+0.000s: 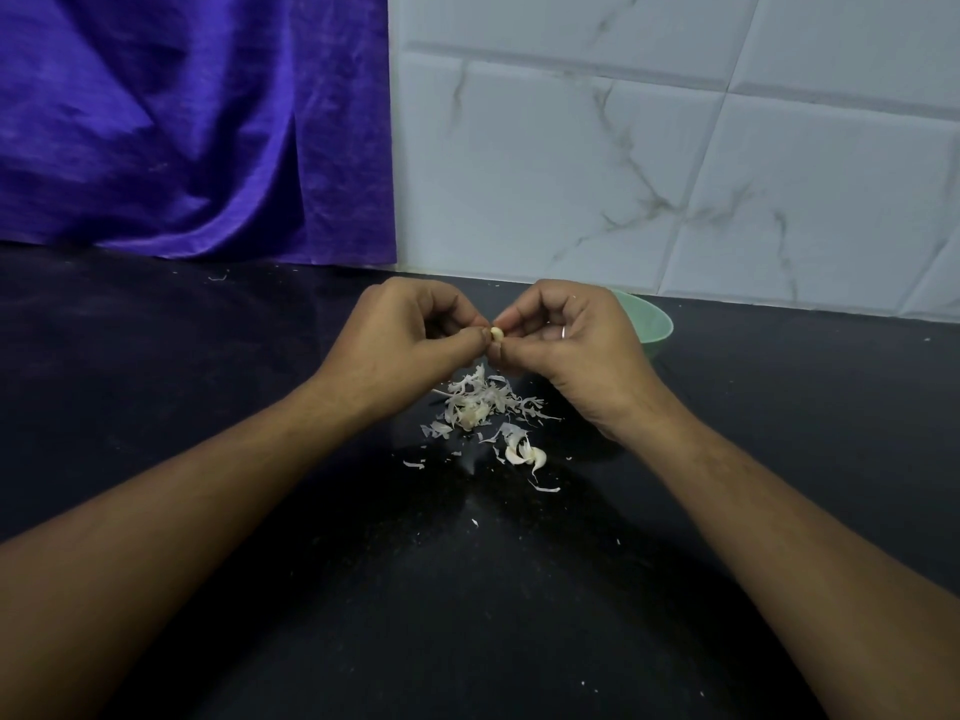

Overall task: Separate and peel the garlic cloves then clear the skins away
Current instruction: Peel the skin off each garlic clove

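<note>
A black speckled stone countertop (156, 356) fills the lower two thirds of the frame and is cut off at the left, right and bottom edges. A shiny purple draped cloth (182, 122) hangs in the upper left, its hem meeting the counter. A white marble-veined tiled wall (675, 148) takes the upper right. Two bare forearms enter from the lower corners and converge at mid-frame.

The left hand (410, 335) and the right hand (571, 340) are together above the counter, fingers curled, both pinching one small pale garlic clove (497, 333) between their fingertips. Only a sliver of the clove shows; whether any skin is left on it is hard to make out.

A pale green round bowl (649, 324) stands just behind the right hand, at the foot of the wall. Most of it is hidden, and its contents cannot be seen.

Directly below the hands lies a loose heap of white papery garlic skins (478, 402). Stray flakes are scattered towards the bottom of the frame. Just below the heap lie a few whitish curved garlic pieces (524, 452); cloves or husks, I cannot tell.

A thin silver ring (563, 332) shows on one right-hand finger.
</note>
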`<state>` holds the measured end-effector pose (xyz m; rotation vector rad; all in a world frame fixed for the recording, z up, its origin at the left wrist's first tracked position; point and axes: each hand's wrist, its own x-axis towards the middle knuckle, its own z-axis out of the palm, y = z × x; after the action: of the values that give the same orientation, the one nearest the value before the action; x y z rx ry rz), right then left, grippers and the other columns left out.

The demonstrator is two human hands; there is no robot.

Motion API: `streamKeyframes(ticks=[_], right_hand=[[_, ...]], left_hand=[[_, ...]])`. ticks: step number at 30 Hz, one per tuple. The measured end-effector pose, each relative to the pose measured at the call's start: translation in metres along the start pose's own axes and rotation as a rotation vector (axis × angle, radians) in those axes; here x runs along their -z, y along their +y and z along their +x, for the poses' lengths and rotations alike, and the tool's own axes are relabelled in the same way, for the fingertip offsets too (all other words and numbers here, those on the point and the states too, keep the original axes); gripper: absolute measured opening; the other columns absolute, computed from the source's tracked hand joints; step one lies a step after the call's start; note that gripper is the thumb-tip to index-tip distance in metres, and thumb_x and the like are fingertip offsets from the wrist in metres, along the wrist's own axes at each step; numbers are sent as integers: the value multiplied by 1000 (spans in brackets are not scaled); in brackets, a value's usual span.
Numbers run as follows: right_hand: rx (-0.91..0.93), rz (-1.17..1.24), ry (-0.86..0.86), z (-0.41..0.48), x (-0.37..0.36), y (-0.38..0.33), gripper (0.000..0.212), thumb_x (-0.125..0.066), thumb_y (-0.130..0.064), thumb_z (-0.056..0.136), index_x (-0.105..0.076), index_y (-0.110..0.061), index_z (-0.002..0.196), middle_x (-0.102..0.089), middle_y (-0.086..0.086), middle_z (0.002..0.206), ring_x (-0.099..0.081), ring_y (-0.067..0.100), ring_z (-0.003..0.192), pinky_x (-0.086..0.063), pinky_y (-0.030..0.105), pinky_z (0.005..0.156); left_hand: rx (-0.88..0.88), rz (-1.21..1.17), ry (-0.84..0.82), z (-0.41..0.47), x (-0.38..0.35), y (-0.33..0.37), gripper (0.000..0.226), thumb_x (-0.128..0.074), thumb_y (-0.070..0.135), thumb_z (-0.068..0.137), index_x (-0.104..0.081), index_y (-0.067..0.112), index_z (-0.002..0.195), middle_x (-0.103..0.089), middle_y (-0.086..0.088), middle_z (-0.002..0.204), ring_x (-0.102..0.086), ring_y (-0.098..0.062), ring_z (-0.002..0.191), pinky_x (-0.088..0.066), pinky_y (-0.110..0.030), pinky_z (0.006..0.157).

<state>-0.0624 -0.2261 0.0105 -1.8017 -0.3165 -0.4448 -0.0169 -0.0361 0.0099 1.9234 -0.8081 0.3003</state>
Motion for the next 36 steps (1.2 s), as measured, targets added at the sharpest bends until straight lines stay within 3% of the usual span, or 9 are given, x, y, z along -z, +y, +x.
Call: streamKeyframes(ticks=[6, 12, 17, 25, 34, 36], right_hand=[[24, -39, 28, 1, 3, -1, 15, -82, 4, 81, -71, 1, 91, -76, 18, 81, -76, 34, 74, -63, 36, 70], [21, -56, 29, -1, -1, 0, 15, -84, 3, 79, -72, -1, 87, -76, 17, 78, -75, 29, 70, -61, 40, 69], [29, -43, 42, 0, 1, -1, 15, -83, 4, 80, -72, 0, 88, -76, 17, 80, -75, 41, 77, -64, 48, 76], [28, -58, 56, -2, -1, -4, 15, -84, 1, 81, -71, 1, 88, -76, 18, 79, -74, 45, 77, -62, 56, 75], [7, -11, 37, -2, -3, -2, 14, -85, 1, 80, -72, -4, 83, -76, 18, 79, -75, 43, 77, -60, 33, 63], [5, 2, 24, -2, -4, -1, 15, -85, 1, 80, -71, -4, 83, -76, 20, 79, -75, 41, 77, -62, 39, 66]], left_hand=[[-16, -41, -38, -1, 1, 1, 8, -77, 27, 92, -78, 20, 93, -78, 0, 82, -76, -23, 78, -64, -53, 70], [12, -59, -11, 0, -1, -1, 7, -78, 20, 90, -78, 21, 84, -76, -2, 75, -75, -27, 74, -62, -56, 71], [22, -121, -34, 0, -1, 0, 5, -77, 20, 93, -78, 17, 89, -78, -5, 82, -76, -27, 80, -64, -55, 74], [44, -162, -42, 1, -2, -3, 6, -76, 17, 93, -77, 16, 88, -77, -9, 82, -76, -28, 81, -65, -53, 75], [34, -168, -3, 2, -4, -3, 10, -76, 18, 86, -75, 19, 77, -73, -4, 69, -70, -14, 64, -58, -32, 64], [33, -157, 13, 1, -5, -2, 10, -76, 18, 85, -75, 19, 75, -72, -3, 66, -68, -12, 61, -56, -31, 63]])
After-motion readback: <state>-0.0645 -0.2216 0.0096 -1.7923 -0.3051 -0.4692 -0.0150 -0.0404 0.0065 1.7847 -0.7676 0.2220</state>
